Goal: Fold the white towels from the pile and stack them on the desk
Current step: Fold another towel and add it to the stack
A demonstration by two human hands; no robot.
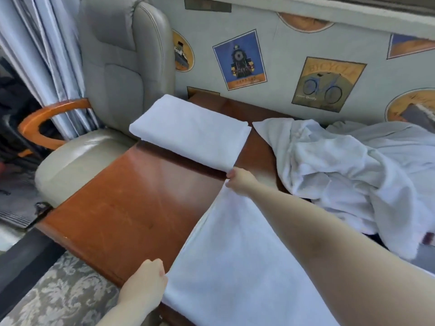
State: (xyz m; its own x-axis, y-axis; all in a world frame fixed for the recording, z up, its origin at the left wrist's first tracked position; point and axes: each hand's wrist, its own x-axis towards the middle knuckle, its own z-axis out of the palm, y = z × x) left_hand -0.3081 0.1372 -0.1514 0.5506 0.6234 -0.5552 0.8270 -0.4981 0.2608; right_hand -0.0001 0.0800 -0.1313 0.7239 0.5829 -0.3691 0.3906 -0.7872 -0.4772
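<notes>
A white towel (pixel 235 267) lies spread on the near right part of the wooden bench (pixel 131 196), and the person holds it at two corners. The right hand (pixel 242 182), on an arm stretched far forward, pinches the far corner of this towel; its fingers are curled around the cloth, just beside the near end of the folded towel (pixel 190 130). The left hand (pixel 147 283) is at the near left corner of the same towel, at the front edge of the bench. Its fingers are curled and seem to grip the edge of the cloth, though the exact contact is hard to see from this angle.

The folded towel lies flat at the far side of the bench (it is a neat long rectangle, placed diagonally). To the right, the pile of unfolded towels (pixel 341 175) lies crumpled over the right end of the bench, close to the wall. The bare wood in the middle left of the bench is glossy and reflects light.

Behind the bench stands a grey leather chair (pixel 122 67) with an orange wooden armrest (pixel 44 121), and a pale curtain (pixel 47 55) hangs at its left. The wall (pixel 282 55) has a covering printed with pictures of a train, a bicycle and a ship.
</notes>
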